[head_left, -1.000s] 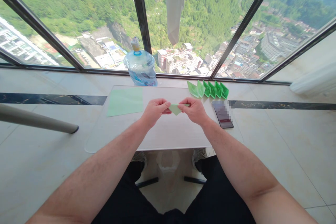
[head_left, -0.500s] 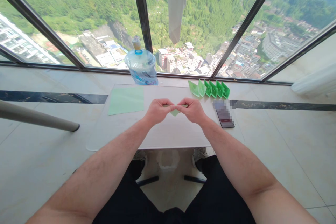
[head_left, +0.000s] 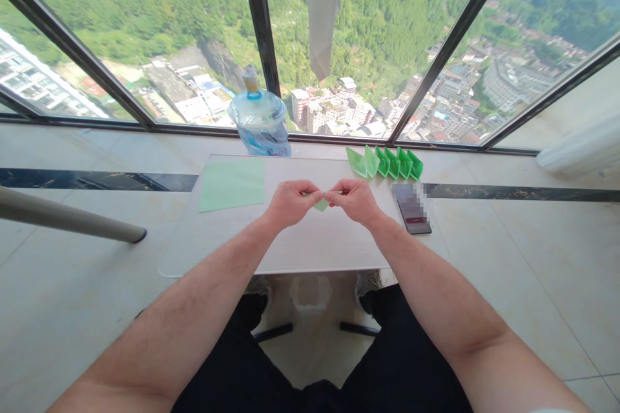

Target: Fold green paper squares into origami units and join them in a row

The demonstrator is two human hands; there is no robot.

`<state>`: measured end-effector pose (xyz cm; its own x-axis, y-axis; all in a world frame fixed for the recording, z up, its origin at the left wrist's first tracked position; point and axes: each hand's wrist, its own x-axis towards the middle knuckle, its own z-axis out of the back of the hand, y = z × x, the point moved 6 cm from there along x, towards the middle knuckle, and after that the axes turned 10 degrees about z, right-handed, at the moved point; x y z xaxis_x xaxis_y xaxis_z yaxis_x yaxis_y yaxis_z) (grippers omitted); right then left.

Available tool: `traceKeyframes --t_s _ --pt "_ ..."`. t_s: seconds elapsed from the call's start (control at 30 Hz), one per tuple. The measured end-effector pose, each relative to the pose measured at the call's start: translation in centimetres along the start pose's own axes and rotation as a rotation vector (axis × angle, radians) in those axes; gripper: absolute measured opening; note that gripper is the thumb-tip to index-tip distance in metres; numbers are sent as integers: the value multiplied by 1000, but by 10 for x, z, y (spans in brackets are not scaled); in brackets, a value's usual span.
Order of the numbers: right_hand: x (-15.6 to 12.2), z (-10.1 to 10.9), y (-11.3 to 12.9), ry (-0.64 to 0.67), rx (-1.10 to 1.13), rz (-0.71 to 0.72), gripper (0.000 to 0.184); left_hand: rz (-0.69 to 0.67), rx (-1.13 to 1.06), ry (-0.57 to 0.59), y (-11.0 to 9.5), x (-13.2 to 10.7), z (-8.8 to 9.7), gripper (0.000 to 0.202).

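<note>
Folded pale-green paper [head_left: 321, 206] mostly hidden — only lower tip shows clearly, between hands, over desk [head_left: 310, 248]. Left hand [head_left: 292, 203] and right hand [head_left: 356, 199] both pinch it, fingers narrow, thumbs nearly meeting; creases too small to tell. Phone [head_left: 412, 219] partly pixelated. Counts: one flat green sheet [head_left: 231, 186], one phone, one bottle [head_left: 259, 122], six folded green pieces [head_left: 393, 164] — overlapping row.
</note>
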<state>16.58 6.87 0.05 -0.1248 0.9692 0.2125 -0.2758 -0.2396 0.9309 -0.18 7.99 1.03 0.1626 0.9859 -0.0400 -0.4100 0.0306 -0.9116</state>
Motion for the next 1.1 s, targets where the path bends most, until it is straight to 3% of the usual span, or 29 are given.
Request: traceKeyframes --t_s 0.27,0.9,0.97,1.1 --pt "1 0 -5 14 182 -55 28 72 -129 4 6 2 4 21" --pt "2 9 -3 85 27 -109 29 163 -129 131 20 8 -5 25" --pt "4 11 -4 49 -2 -107 27 181 -114 116 20 8 -6 24" --pt "6 20 0 -220 -206 5 23 218 -205 -57 16 6 -6 26"
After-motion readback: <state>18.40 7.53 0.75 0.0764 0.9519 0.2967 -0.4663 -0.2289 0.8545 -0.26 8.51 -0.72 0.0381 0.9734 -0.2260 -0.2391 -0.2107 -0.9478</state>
